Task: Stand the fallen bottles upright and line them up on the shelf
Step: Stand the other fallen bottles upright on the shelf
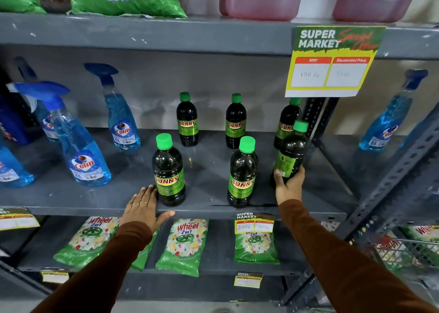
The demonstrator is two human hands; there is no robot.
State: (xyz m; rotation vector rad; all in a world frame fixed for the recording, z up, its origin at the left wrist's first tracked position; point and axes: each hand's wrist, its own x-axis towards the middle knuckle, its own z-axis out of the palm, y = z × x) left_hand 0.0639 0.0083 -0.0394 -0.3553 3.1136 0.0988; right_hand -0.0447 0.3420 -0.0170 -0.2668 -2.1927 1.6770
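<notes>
Several dark "Sunny" bottles with green caps stand on the grey middle shelf (206, 170). Three stand at the back: back left bottle (187, 120), back middle bottle (235, 122), back right bottle (286, 120), partly hidden. In front stand the front left bottle (169, 170) and the front middle bottle (242, 172). My right hand (288, 184) grips the base of a sixth bottle (292, 153), upright and slightly tilted at the front right. My left hand (143, 206) rests flat on the shelf edge, fingers spread, touching the front left bottle's base.
Blue Colin spray bottles (82, 151) stand on the left of the shelf, another one (389, 120) on the neighbouring shelf to the right. A supermarket price card (332, 61) hangs from the upper shelf. Green Wheel detergent packs (185, 244) lie on the shelf below. A perforated upright (316, 122) bounds the right side.
</notes>
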